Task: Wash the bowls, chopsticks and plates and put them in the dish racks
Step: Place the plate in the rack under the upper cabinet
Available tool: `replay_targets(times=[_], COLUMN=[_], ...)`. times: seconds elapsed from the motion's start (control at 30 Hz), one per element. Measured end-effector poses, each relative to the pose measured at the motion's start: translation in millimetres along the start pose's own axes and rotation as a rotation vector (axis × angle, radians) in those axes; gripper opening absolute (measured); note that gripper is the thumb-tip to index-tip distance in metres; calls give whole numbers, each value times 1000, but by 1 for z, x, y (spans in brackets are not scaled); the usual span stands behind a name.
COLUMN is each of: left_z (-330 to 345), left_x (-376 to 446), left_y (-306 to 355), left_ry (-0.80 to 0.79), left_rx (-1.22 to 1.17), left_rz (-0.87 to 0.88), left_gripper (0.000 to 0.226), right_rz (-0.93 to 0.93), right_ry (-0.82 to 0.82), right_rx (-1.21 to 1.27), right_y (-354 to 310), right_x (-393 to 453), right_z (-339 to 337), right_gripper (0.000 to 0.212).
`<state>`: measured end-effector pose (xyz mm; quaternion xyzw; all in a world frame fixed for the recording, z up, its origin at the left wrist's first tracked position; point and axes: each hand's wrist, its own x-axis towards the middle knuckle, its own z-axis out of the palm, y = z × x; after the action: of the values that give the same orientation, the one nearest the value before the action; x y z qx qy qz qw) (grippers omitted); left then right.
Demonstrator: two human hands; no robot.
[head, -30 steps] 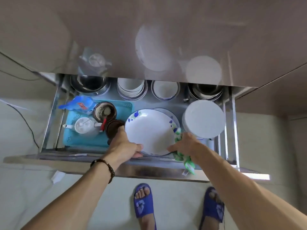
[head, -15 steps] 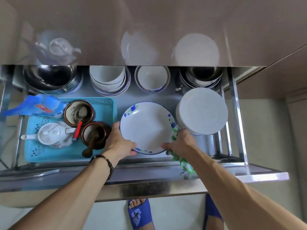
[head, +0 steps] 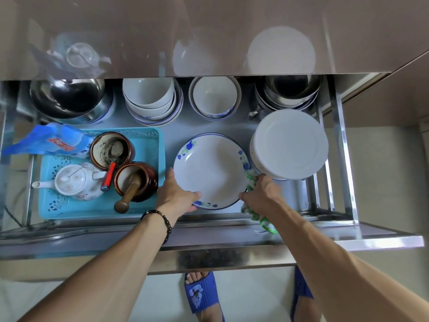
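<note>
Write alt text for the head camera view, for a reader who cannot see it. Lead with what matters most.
Two bare hands hold a white plate with blue flowers over a pulled-out steel dish rack, left hand at its near rim, right hand also gripping a green cloth. Stacked white plates sit right, a blue tray left, and bowls behind.

Flowered plate at pull-out steel dish rack, front centre.

White plate (head: 210,170) with blue rim line and blue-and-green flower motifs, face up, roughly level, over the dish rack (head: 255,231) floor. Stack of plain white plates (head: 289,144) lies just right of it, rims overlapping in view. Behind: stacked white bowls (head: 149,98), a smaller white bowl stack (head: 214,97), steel bowls at far left (head: 69,98) and far right (head: 291,91).
</note>
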<state>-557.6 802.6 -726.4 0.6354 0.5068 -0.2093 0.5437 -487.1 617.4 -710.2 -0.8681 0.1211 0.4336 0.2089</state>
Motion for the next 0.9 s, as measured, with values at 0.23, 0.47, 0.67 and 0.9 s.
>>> replay_targets(times=[0.23,0.47,0.67,0.9], left_z=[1,-4,2,24], left_x=[-3,-55,-133,-249], left_y=[9,33,81,185], left_ry=[-39,-20,-184,-168], left_rx=[158,538,539,458], left_rz=[-17,337,714,674], left_gripper=[75,69,21,16], right_rz=[-110,-342,-351,-283], right_ry=[-37,-96,-230,-238], right_rx=[-32,277,345,762], right_y=[11,-2,-14,18], right_x=[-20,-54,-108,-184], right_z=[-23,-45,-97,-234], right_gripper=[30,11,50,41])
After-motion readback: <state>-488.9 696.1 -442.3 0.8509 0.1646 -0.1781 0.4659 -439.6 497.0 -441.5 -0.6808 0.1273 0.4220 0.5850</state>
